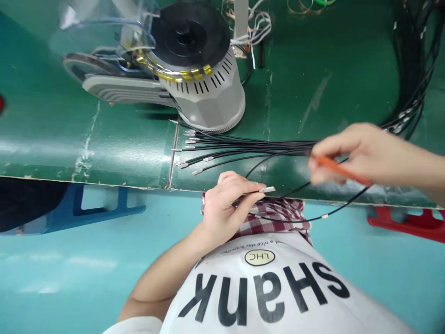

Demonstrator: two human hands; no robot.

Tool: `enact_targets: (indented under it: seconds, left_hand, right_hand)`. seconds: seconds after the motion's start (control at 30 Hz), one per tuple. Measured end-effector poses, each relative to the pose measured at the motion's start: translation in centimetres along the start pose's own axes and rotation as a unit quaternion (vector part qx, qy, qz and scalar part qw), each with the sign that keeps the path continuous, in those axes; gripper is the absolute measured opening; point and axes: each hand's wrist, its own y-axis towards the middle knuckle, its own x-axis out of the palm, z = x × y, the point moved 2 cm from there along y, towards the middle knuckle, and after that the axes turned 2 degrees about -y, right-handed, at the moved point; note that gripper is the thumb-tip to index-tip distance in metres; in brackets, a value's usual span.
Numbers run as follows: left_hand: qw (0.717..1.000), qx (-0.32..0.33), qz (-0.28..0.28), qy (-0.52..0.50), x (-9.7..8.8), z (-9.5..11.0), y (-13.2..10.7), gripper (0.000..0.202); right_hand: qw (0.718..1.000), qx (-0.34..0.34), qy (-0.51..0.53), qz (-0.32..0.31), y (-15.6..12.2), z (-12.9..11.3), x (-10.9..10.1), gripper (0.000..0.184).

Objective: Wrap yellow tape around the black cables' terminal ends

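My left hand (227, 204) is closed in a pinch on a thin black wire (333, 211) just behind its metal terminal (267, 189), close to my body at the table's near edge. The wire loops out to the right under my right hand. My right hand (361, 153), blurred by motion, is closed on a thin orange piece (342, 170) over the right part of the green table (313, 83). A bundle of several black wires with metal ends (222, 148) lies flat on the table between the hands and the grey machine.
A grey round tape dispenser machine (205, 79) with a black top and yellow tape stands at the back centre. More black wires (413, 69) hang at the far right. White wires (259, 23) lie at the back. Blue (97, 208) and red (406, 222) stands show under the table.
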Motion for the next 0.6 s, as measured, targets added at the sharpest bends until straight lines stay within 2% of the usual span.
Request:
enact_targets:
  seconds: [0.03, 0.07, 0.13, 0.17, 0.2, 0.27, 0.33, 0.43, 0.53, 0.6]
  left_hand:
    - [0.999, -0.029, 0.014, -0.022, -0.2, 0.0, -0.1, 0.017]
    - [0.997, -0.060, 0.028, -0.043, -0.3, 0.1, -0.2, 0.019]
    - [0.989, -0.109, 0.058, -0.083, -0.6, 0.3, -0.3, 0.022]
    - [0.984, -0.127, 0.071, -0.103, -0.7, 0.5, -0.4, 0.022]
    - [0.979, -0.139, 0.083, -0.125, -0.8, 0.6, -0.4, 0.020]
    - [0.965, -0.165, 0.105, -0.174, -1.0, 0.8, -0.5, 0.010]
    - [0.944, -0.195, 0.114, -0.240, -1.1, 0.8, -0.4, 0.007]
    - [0.905, -0.232, 0.108, -0.340, -1.2, 0.4, -0.4, 0.013]
    - [0.873, -0.267, 0.100, -0.396, -1.4, -0.2, -0.4, 0.016]
    - [0.857, -0.288, 0.094, -0.418, -1.4, -0.6, -0.4, 0.018]
  right_hand:
    - [0.999, 0.031, -0.016, 0.042, 0.6, 1.2, -0.6, 0.041]
    - [0.991, 0.054, -0.085, 0.085, 1.3, 2.4, -1.1, 0.042]
    - [0.946, 0.074, -0.286, 0.132, 2.8, 4.9, -1.9, 0.039]
    - [0.924, 0.072, -0.357, 0.119, 3.5, 6.3, -2.0, 0.033]
    - [0.912, 0.077, -0.389, 0.104, 4.2, 7.7, -2.0, 0.029]
    - [0.898, 0.087, -0.416, 0.114, 5.3, 10.1, -2.1, 0.027]
    - [0.892, 0.085, -0.419, 0.151, 5.9, 11.5, -2.2, 0.027]
    - [0.892, 0.048, -0.401, 0.204, 6.1, 10.7, -2.2, 0.028]
    - [0.901, -0.003, -0.368, 0.232, 5.9, 6.6, -1.3, 0.029]
    - [0.927, -0.058, -0.288, 0.233, 5.9, 3.0, 0.1, 0.025]
